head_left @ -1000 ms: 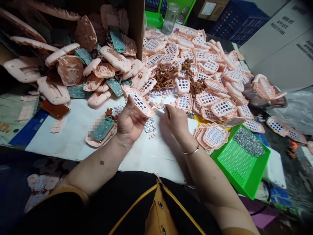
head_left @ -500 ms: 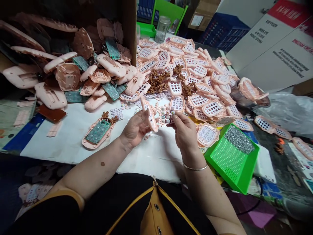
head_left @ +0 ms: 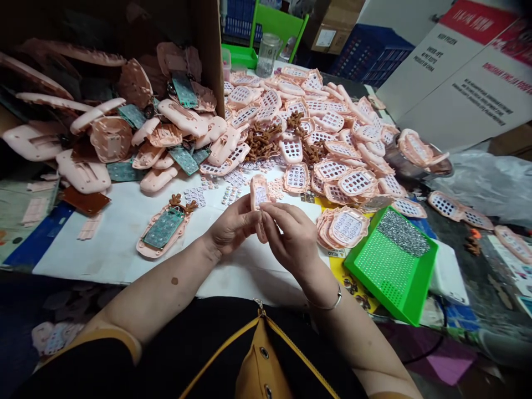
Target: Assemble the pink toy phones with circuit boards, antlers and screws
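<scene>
The L hand (head_left: 233,224) and R hand (head_left: 288,238) met at centre frame, just above the person's lap, w/ a pink plastic keypad shell (head_left: 260,194) standing upright btwn them, its grid of small holes showing at the top. R hand's fingers were closed, curled round the shell & pinching it. L hand's thumb side lay against the shell, but its fingertips were hidden behind R hand, so the exact grip couldn't be told. A silver metal bangle (head_left: 326,302) sat on the R wrist.

Under the hands lay a white paper sheet (head_left: 124,241), w/ small loose pale keypad pieces (head_left: 230,194) scattered just above the hands. Left of them sat a pink shell w/ a green circuit board (head_left: 163,227). A big heap of pink perforated shells (head_left: 332,166) filled upper centre to right, w/ knobbly brown plastic runners (head_left: 261,141) lying on it. Upper left, more pink housings and green boards (head_left: 133,124) spilled beside a brown cardboard box wall (head_left: 211,55). Lower right, a bright green perforated tray (head_left: 390,260) held grey glittery rhinestones (head_left: 403,233), w/ a stack of pink shells (head_left: 343,227) just left of it. A clear glass jar (head_left: 268,55) stood at top centre.
</scene>
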A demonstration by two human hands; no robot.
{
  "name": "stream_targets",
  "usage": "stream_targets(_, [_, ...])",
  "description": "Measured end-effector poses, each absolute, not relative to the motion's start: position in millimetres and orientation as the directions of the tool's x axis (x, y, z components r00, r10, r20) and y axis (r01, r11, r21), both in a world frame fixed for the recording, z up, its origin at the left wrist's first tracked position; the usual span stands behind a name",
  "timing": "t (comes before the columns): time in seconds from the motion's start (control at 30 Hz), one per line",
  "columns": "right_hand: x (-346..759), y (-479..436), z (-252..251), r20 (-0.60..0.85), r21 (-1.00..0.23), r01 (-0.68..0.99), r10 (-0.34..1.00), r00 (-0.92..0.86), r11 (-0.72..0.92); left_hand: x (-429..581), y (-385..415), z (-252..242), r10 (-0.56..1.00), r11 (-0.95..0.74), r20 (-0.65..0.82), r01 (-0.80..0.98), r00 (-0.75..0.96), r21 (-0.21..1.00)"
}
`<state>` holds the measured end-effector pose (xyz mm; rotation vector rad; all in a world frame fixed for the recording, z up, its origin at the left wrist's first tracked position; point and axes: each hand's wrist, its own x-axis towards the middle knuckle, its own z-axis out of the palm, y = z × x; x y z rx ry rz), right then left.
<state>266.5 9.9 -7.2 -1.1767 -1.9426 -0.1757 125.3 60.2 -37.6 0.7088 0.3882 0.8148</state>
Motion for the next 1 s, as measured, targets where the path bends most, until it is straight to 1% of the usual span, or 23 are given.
stream_targets(0.1, [266.8,6.6,-2.5,0.681,-0.372,0.722,0.7,-0.216,0.584,124.4,59.5,-40.6,0.767,0.492,-0.042,-0.544,0.64,0.68])
stream_targets(0.17, [267.4,5.5,-1.2,0.676,-0.387,0.698,0.701,-0.23,0.602,123.9,59.0,-42.4,0.771,0.49,-0.035,-0.557,0.636,0.67])
stream_targets(0.23, [268.2,6.0,-1.2,0.687,-0.371,0.694,0.685,-0.241,0.617,123.1,58.8,-43.6,0.77,0.477,-0.012,-0.563,0.638,0.676])
stream_targets(0.33, [270.7,7.6,-2.6,0.684,-0.311,0.729,0.676,-0.274,0.61,121.8,59.0,-43.6,0.741,0.489,0.014,-0.555,0.671,0.673])
stream_targets(0.47, [276.0,3.5,-8.0,0.654,-0.23,0.742,0.665,-0.361,0.629,121.8,58.5,-40.5,0.758,0.559,-0.047,-0.61,0.651,0.562])
stream_targets(0.53, [277.7,-2.2,-11.9,0.646,-0.162,0.761,0.651,-0.399,0.628,122.9,57.3,-39.5,0.765,0.572,-0.069,-0.625,0.641,0.531])
stream_targets(0.57, [278.2,-5.5,-13.6,0.648,-0.11,0.777,0.637,-0.417,0.62,123.6,56.4,-39.5,0.76,0.574,-0.071,-0.616,0.646,0.539])
stream_targets(0.63, [279.9,-12.1,-14.7,0.67,0.001,0.811,0.601,-0.435,0.586,125.0,54.6,-40.7,0.74,0.566,-0.061,-0.572,0.67,0.593])
stream_targets(0.67, [281.8,-15.4,-13.9,0.693,0.043,0.827,0.58,-0.428,0.56,125.5,53.8,-41.8,0.725,0.558,-0.051,-0.543,0.687,0.627])
stream_targets(0.73, [289.7,-22.4,-9.7,0.748,0.09,0.871,0.544,-0.379,0.483,126.2,53.0,-44.2,0.683,0.549,-0.04,-0.477,0.729,0.686])
stream_targets(0.8, [304.4,-30.6,-4.6,0.771,0.115,0.928,0.557,-0.308,0.354,126.1,53.7,-46.0,0.651,0.552,-0.057,-0.421,0.757,0.72])
stream_targets(0.87, [325.4,-39.7,-1.9,0.747,0.16,0.971,0.622,-0.235,0.176,125.4,55.6,-46.5,0.659,0.556,-0.097,-0.396,0.746,0.731])
stream_targets(0.93, [348.7,-48.1,-3.3,0.678,0.234,0.972,0.718,-0.159,-0.005,124.0,58.1,-45.1,0.702,0.543,-0.126,-0.413,0.701,0.731])
stream_targets(1.0, [368.7,-53.9,-7.7,0.576,0.33,0.938,0.81,-0.109,-0.109,122.1,60.9,-41.9,0.755,0.516,-0.14,-0.449,0.641,0.73])
